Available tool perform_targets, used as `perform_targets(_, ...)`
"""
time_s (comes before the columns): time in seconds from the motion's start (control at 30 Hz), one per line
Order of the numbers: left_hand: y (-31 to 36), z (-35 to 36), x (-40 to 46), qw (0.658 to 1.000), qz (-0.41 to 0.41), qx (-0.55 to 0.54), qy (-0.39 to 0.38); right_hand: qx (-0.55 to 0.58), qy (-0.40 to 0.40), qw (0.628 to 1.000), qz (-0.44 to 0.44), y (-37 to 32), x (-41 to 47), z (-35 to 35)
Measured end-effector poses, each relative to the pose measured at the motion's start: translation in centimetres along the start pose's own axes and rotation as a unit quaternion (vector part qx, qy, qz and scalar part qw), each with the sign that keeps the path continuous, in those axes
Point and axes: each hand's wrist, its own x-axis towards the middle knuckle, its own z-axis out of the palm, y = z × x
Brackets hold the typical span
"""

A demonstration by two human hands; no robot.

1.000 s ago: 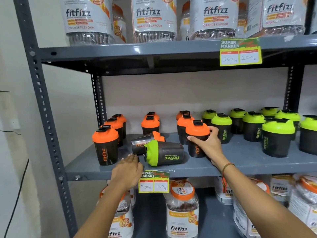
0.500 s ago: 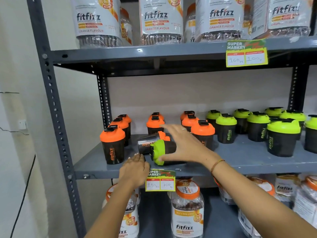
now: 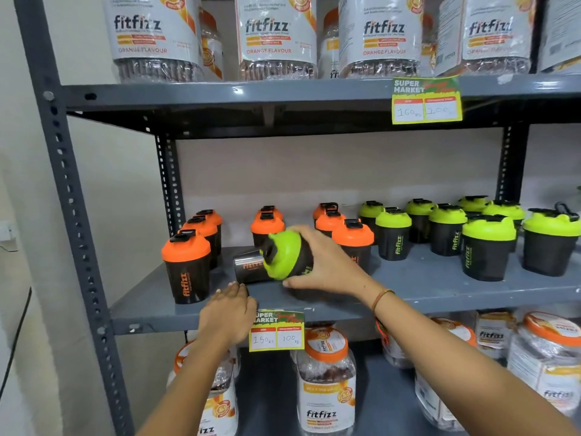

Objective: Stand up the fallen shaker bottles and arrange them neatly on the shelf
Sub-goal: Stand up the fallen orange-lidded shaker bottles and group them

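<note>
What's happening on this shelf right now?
A person is tidying shaker bottles on the middle shelf. The right hand grips the green-lidded shaker, tilted and partly raised. The left hand rests open on the shelf's front edge. Behind the green one, another shaker lies on its side. Orange-lidded shakers stand to the left, green-lidded ones to the right.

Middle shelf (image 3: 440,287): upright shaker bottles (image 3: 393,234) in rows across the back, 9 to 3 o'clock. Fallen bottle (image 3: 248,267) lying at centre, a tilted bottle (image 3: 283,256) just before it at 3 o'clock. Jars (image 3: 276,36) on shelf above; jars (image 3: 325,391) below.
</note>
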Motion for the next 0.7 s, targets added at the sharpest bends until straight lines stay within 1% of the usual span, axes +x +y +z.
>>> perform_targets(0.07,-0.2,0.3,0.1,1.000,0.004,-0.001,0.006,0.075,0.128,0.989,0.014,-0.3,-0.2,-1.6)
perform_targets(0.17,-0.3,0.5,0.2,1.000,0.005,0.001,0.007,0.161,0.311,0.936,0.040,0.1,-0.6,-4.7)
perform_targets(0.23,-0.3,0.5,0.2,1.000,0.006,0.005,0.008,0.186,0.397,0.897,0.063,1.3,-1.0,-7.0)
perform_targets(0.3,-0.3,0.5,0.2,1.000,0.007,0.006,0.007,0.180,0.442,0.872,0.106,3.3,-1.8,-8.9)
perform_targets(0.37,-0.2,0.5,0.1,1.000,0.009,0.009,0.009,0.177,0.457,0.857,0.158,5.9,-2.8,-9.8)
perform_targets(0.43,-0.2,0.4,0.1,1.000,0.010,0.012,0.009,0.181,0.448,0.848,0.215,8.4,-4.1,-10.0)
perform_targets(0.53,-0.1,0.3,0.1,1.000,0.011,0.018,0.012,0.166,0.395,0.858,0.284,12.0,-6.0,-9.1)
perform_targets(0.6,-0.1,0.3,0.0,0.999,0.012,0.024,0.019,0.168,0.359,0.862,0.315,13.7,-7.2,-8.4)
perform_targets(0.7,0.0,0.3,0.0,0.999,0.012,0.031,0.018,0.155,0.344,0.862,0.337,15.2,-8.5,-7.6)
